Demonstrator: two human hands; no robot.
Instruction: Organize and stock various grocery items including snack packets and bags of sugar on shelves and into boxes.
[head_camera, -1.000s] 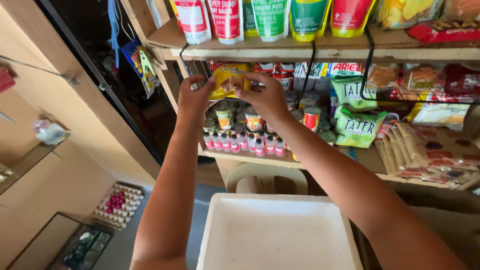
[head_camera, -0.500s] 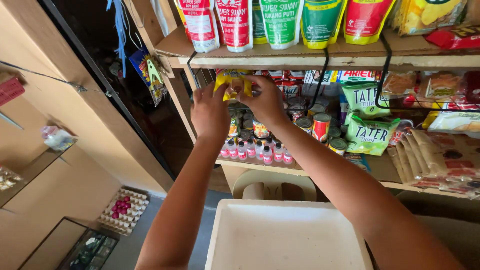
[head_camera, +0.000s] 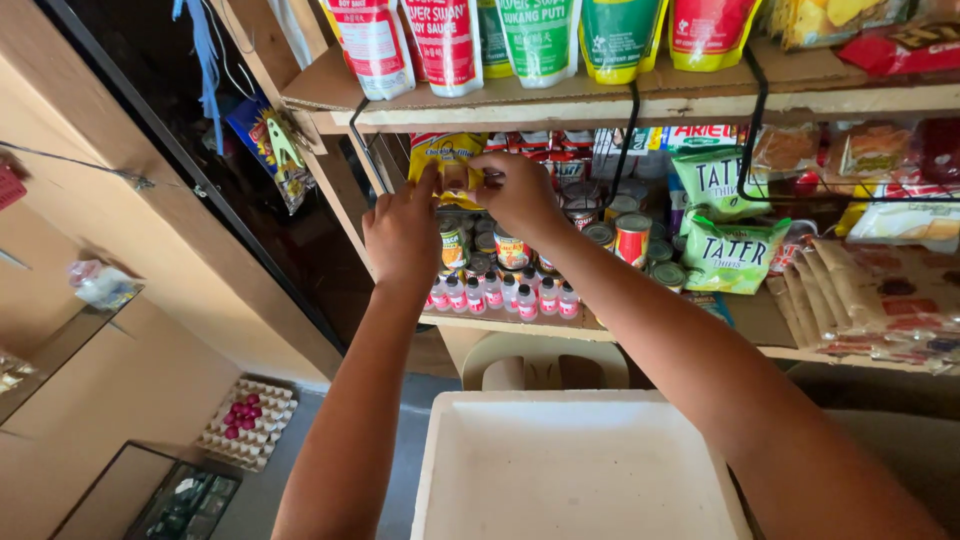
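Fingers (head_camera: 432, 180) of the left hand (head_camera: 403, 235) and fingers (head_camera: 487, 172) of the right hand (head_camera: 518, 190) pinch the lower edge of a yellow snack packet (head_camera: 447, 160) hanging just under the upper shelf (head_camera: 640, 100) of a small shop's wooden rack. Both hands are closed narrowly on the packet, left at its left side, right at its right, arms stretched up from below. The packet is glossy yellow with a red band at its top and a pale picture in the middle; it hangs among a row of red sachets (head_camera: 545, 145) at the back.

Below the hands, on the lower shelf (head_camera: 560, 325), stand small tin cans (head_camera: 632, 238) with red and yellow labels, and at the front edge a line of little clear bottles with pink caps (head_camera: 505, 296). The right forearm crosses in front of some of the cans. To the right lie green snack bags (head_camera: 728, 255) and flat brown packets (head_camera: 850, 290). Along the upper shelf stand refill pouches (head_camera: 540, 40) in red, white and green.

Nearer the viewer, a white foam box (head_camera: 575, 470) sits open under the arms, with a beige plastic chair (head_camera: 545, 360) behind it. Low on the left, an egg tray (head_camera: 248, 422) holds a few pink eggs.
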